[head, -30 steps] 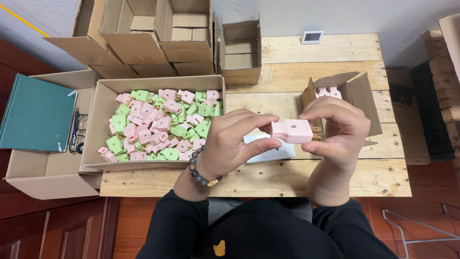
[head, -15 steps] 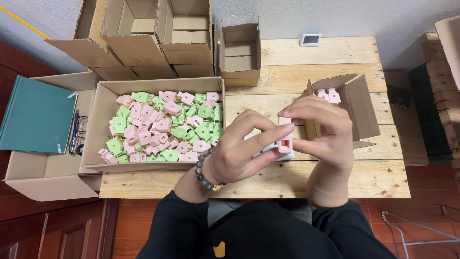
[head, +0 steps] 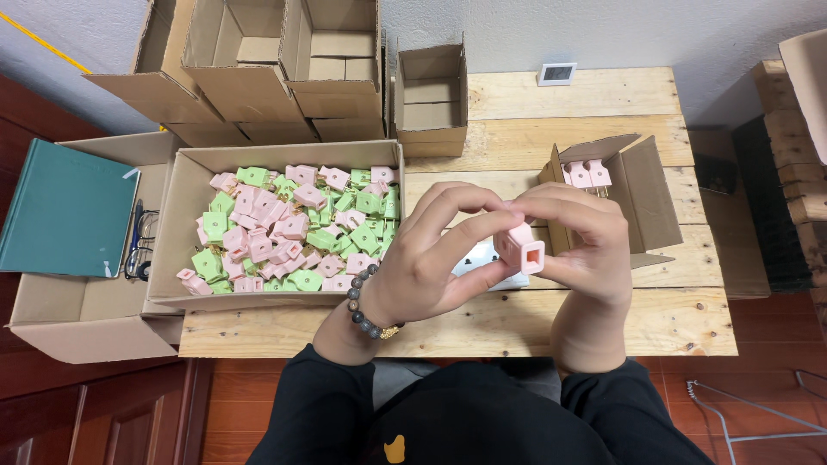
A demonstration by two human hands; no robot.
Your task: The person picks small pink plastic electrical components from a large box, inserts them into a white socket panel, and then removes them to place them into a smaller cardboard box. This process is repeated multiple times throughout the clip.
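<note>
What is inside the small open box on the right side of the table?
The small open box holds a few pink plastic pieces, visible near its upper left corner. Its flaps and the right hand cover the rest of the inside.

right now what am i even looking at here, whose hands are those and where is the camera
The camera sits on a person's head and looks straight down, so the two bare hands at the bottom are that person's own. There is only this one view.

The left hand, with a beaded bracelet at the wrist, and the right hand together hold a small pink plastic plug-like part with a square hole in its end.

Under them is a pale wooden slatted table. On its left stands a wide open cardboard box full of similar pink and green parts. To the right is a smaller open cardboard box with a few pink parts inside. Empty cardboard boxes are stacked at the back, and a teal folder lies far left.
</note>
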